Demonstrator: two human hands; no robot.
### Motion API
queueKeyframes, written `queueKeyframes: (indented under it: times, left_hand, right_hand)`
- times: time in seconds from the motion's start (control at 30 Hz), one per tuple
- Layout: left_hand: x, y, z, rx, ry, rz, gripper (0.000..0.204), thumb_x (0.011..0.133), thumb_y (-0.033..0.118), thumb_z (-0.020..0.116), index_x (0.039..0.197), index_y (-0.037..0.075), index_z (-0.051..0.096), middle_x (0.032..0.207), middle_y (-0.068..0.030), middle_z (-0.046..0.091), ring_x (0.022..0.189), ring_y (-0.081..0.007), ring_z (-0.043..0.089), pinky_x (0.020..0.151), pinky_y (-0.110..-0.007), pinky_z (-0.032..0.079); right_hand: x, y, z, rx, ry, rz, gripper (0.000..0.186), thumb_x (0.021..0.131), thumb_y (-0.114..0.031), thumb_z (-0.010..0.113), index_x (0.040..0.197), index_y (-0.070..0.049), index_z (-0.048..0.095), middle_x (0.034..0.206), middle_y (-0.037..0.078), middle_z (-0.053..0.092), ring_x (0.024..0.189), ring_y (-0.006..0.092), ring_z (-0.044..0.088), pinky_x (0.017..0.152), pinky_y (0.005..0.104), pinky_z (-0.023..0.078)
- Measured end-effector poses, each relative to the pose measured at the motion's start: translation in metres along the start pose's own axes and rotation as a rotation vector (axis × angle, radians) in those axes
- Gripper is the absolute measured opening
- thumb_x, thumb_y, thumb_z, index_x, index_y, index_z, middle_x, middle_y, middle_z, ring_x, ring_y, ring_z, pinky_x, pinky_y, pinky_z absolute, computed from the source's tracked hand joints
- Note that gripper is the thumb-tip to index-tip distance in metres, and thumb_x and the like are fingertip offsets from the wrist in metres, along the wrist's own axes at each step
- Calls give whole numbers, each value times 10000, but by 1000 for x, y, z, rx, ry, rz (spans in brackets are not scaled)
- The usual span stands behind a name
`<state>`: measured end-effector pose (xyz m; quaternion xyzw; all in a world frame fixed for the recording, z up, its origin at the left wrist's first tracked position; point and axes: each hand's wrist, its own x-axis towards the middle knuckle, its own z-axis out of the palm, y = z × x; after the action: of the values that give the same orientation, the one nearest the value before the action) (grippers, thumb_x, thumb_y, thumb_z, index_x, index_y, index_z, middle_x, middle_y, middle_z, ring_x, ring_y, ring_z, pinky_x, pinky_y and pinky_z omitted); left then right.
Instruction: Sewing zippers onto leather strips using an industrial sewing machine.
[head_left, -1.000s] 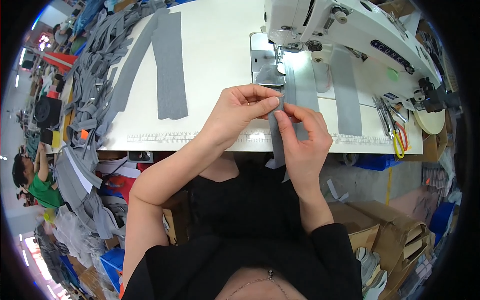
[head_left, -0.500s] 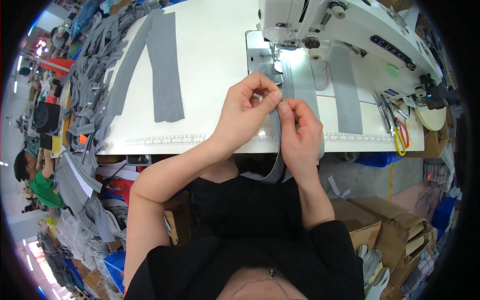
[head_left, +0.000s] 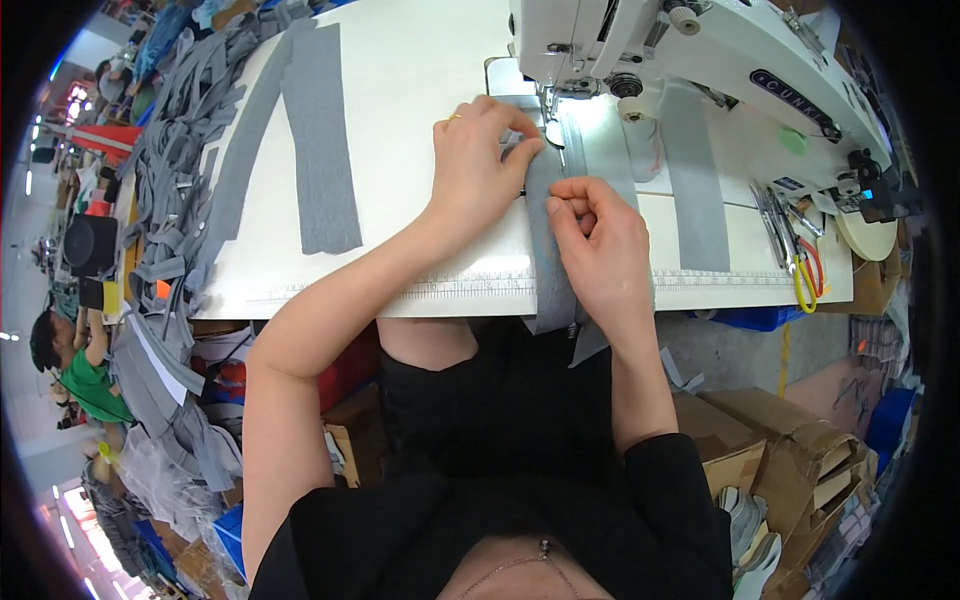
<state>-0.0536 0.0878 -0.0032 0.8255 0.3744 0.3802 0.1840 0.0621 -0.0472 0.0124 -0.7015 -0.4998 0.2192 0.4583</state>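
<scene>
A grey fabric strip (head_left: 548,262) runs from under the needle area of a white sewing machine (head_left: 690,50) toward me, its near end hanging past the table edge. My left hand (head_left: 478,160) is at the strip's left side beside the presser foot (head_left: 552,130), thumb and forefinger pinched together at the fabric. Lower down, my right hand (head_left: 608,245) pinches the strip's right part between thumb and fingers. A small dark piece shows near the hanging end; I cannot make out what it is.
Another grey fabric piece (head_left: 322,150) lies on the white table (head_left: 420,60) at left, beside a heap of grey strips (head_left: 185,130). A grey panel (head_left: 698,190) lies right of the machine's needle. Yellow-handled scissors (head_left: 803,280) and metal tools sit at the right edge. Cardboard boxes (head_left: 770,420) stand below.
My hands have moved apart: the left went up and left toward the presser foot, the right slightly down. The strip, bunched between them before, now lies flatter over the table edge.
</scene>
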Motion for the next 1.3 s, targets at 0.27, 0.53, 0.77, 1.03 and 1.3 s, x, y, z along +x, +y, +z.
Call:
queueKeyframes:
  times: [0.27,0.53,0.77,1.03,1.3]
  left_hand:
    - [-25,14,-21,72,-223,247,292,917,202,734,1168,55,757,1192,-66,684,1134,-277,604,1038,-451,381]
    - [-33,14,-11,121,-239,205,365,982,140,623,1337,59,657,1324,-79,605,1247,-297,528,1064,-457,353]
    - [-33,8,-10,-48,-240,182,343,976,82,599,1311,40,659,1351,-97,612,1261,-306,527,1070,-447,335]
    - [-30,4,-17,-57,-257,197,304,966,106,636,1262,61,688,1344,-69,672,1294,-262,555,1128,-490,267]
    - [-34,7,-19,41,-284,221,379,949,175,682,1310,59,672,1408,-71,615,1345,-266,512,1199,-621,154]
  right_hand:
    - [1,13,1,-403,293,-250,201,905,-196,742,1045,-60,694,892,63,669,871,268,594,811,410,427]
    - [8,7,14,-594,317,-255,202,912,-247,736,991,-65,701,915,56,634,895,261,562,785,412,386]
    - [15,5,20,-578,316,-231,191,915,-250,737,953,-69,689,874,48,632,882,253,571,779,406,383]
    - [27,13,15,-195,259,-80,214,884,-149,761,1039,-62,643,742,30,640,762,235,618,764,399,417]
    - [37,17,6,8,150,55,211,899,-124,746,963,-18,575,715,111,657,620,297,651,592,406,494]
